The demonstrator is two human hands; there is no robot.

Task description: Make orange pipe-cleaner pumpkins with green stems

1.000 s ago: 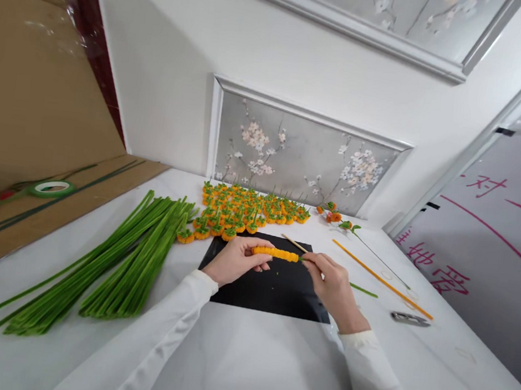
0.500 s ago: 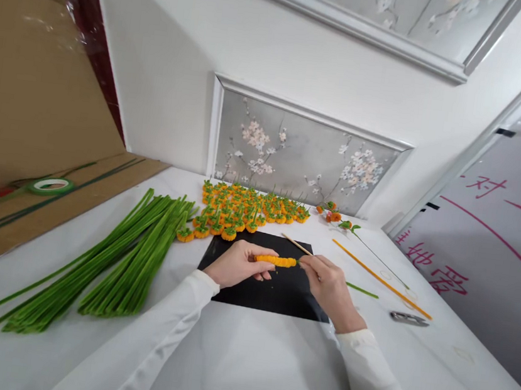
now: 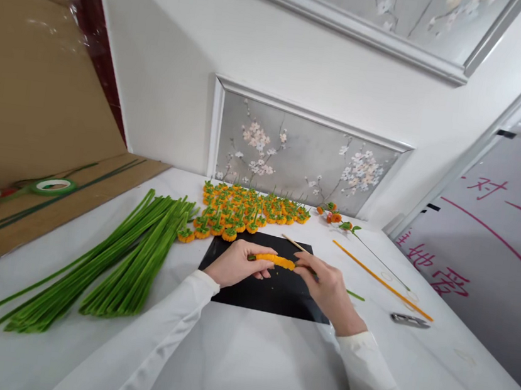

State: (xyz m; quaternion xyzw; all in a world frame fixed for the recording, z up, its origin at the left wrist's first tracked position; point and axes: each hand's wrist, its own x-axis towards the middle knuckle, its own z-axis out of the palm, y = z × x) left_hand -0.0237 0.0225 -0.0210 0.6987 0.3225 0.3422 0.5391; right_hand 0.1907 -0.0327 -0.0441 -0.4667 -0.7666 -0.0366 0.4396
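Note:
Above a black mat (image 3: 248,291), both hands hold an orange coil of pipe cleaner (image 3: 275,261), slightly bowed along its length. My left hand (image 3: 238,259) pinches its left end between thumb and fingers, where a bit of green shows. At the coil's right end, my right hand (image 3: 323,285) is closed with thumb and fingertips together. A green pipe cleaner (image 3: 355,294) sticks out to the right behind that hand, in line with the coil; its middle is hidden by the fingers.
Rows of small orange pompom pieces with green tops (image 3: 239,211) stand behind the mat. Green pipe cleaners (image 3: 139,256) lie in bundles at left. On the right are a wooden stick (image 3: 293,243), an orange pipe cleaner (image 3: 383,281), clippers (image 3: 410,321) and a wired flower stem (image 3: 334,217).
My right fingers have closed in on the coil's right end, and the coil has bowed a little. The green pipe cleaner's free end has shifted left and sticks out less.

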